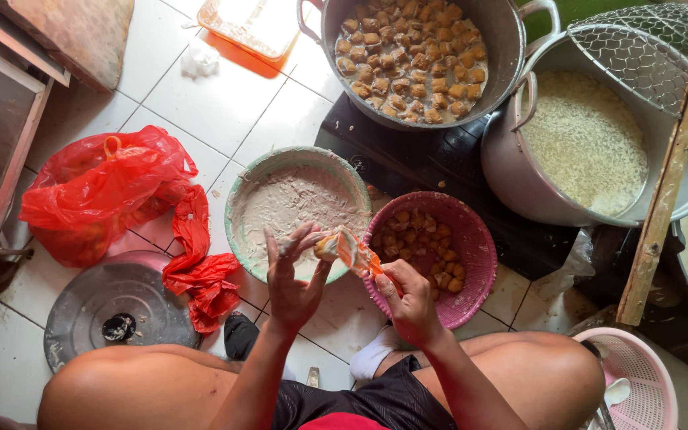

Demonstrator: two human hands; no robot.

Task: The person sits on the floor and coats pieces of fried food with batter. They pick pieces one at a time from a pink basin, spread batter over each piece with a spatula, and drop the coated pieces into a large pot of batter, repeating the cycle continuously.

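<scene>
The person sits low over the tiled floor point(224, 103), knees spread, and both hands work just above the near rim of the green bowl point(240, 199), which holds a pale, thick paste. The left hand point(292, 275) is raised with the palm turned toward the camera and the fingers point(300, 239) bent inward; its grip is partly closed on a small brown piece of fried tofu point(326, 245), held between the thumb and the fingertips. The right hand point(412, 302) comes up from below, wrist bent, and its grip is closed around an orange tool point(360, 256), perhaps a small spatula or knife, whose tip meets the tofu. I cannot tell if the tool is inside the piece or only touching it.

From here, some things could go wrong, in my judgement. The tofu piece is soft and held only by the fingertips, so too much pressure from the tool could tear it or push it out of the grip, and it would fall into the paste or onto the floor. The fingers look smeared with paste, which makes slipping more likely. The pink basket point(479, 247) of tofu pieces stands touching the green bowl on its right side, under the right wrist; a careless move of the elbow could tip it. Behind it, the big metal pot point(511, 32) of fried pieces stands on a dark stove point(439, 159), which may be hot, near enough for a reaching arm.
</scene>
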